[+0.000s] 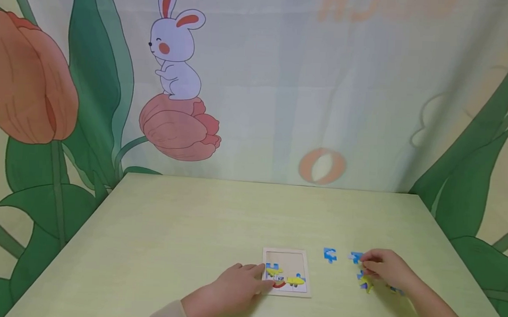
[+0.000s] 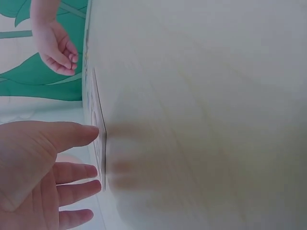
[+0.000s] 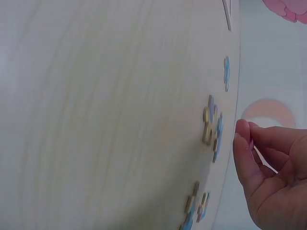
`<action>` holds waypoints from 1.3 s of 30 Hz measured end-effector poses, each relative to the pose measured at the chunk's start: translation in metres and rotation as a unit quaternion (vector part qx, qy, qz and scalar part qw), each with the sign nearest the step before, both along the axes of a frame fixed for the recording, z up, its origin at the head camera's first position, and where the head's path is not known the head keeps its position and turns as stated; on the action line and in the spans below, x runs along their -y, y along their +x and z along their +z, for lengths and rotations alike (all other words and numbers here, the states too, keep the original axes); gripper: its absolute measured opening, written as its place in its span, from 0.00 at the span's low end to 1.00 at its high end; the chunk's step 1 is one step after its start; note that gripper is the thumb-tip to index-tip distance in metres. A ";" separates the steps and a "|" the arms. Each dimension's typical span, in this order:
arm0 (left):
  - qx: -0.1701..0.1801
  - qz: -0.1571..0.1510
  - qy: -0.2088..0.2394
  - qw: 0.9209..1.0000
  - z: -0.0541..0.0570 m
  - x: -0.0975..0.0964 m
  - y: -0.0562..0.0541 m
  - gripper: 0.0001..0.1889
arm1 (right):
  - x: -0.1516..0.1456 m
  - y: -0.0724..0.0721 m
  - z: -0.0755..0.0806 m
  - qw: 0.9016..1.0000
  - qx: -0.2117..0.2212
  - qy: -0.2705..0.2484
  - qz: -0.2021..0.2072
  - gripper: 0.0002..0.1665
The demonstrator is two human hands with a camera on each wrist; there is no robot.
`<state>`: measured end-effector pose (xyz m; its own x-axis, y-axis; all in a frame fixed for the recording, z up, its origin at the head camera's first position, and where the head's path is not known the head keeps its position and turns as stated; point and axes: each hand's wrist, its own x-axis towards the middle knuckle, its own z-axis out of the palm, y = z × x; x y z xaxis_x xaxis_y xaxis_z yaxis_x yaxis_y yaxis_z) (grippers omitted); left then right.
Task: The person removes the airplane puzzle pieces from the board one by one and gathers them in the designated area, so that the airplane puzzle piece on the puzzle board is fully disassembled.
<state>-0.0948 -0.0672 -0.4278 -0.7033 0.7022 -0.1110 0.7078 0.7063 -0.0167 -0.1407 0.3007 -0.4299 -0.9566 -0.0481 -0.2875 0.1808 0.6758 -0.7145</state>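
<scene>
My left hand [image 1: 237, 288] rests at the left edge of a small wooden puzzle tray [image 1: 308, 274], its fingers fairly straight. In the left wrist view the thumb and fingertips [image 2: 79, 134] touch the tray's rim. Several fitted puzzle pieces [image 1: 295, 280], yellow, blue and red, fill the tray's lower part. My right hand [image 1: 387, 267] hovers over loose pieces on the right, thumb and fingertips brought together; no piece shows between them. Beside its fingertips lies a blue puzzle piece [image 1: 354, 257]. A yellow and blue piece [image 1: 365, 282] lies below the hand.
Another blue piece [image 1: 329, 255] lies between tray and right hand. More pieces [image 1: 395, 290] sit partly hidden under the right wrist. The pale table [image 1: 183, 221] ends at a printed curtain [image 1: 260, 107] with a rabbit and tulips.
</scene>
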 end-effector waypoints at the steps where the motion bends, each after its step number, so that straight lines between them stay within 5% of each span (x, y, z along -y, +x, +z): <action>1: -0.002 -0.004 -0.002 1.000 0.000 0.001 0.000 0.19 | 0.003 0.000 0.000 1.000 0.005 -0.005 0.001 0.09; 8: -0.004 -0.008 -0.013 1.000 -0.003 0.001 0.002 0.22 | 0.032 0.000 -0.004 0.999 0.017 -0.036 0.006 0.09; 16: 0.020 0.006 -0.036 0.999 -0.010 0.003 0.003 0.22 | 0.084 0.001 -0.015 0.986 0.001 -0.119 0.118 0.10; 29: 0.018 -0.009 -0.041 0.999 -0.002 -0.002 -0.009 0.24 | 0.155 -0.001 -0.006 0.969 -0.037 0.003 0.243 0.20; 39: 0.034 -0.018 -0.037 0.999 -0.001 -0.002 -0.011 0.24 | 0.161 0.000 -0.005 0.973 -0.030 -0.012 0.226 0.16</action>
<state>-0.1058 -0.0657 -0.4289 -0.6672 0.7144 -0.2108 0.7334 0.6795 -0.0185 -0.1408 0.1400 -0.4352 -0.8508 -0.4751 -0.2246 -0.1747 0.6588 -0.7318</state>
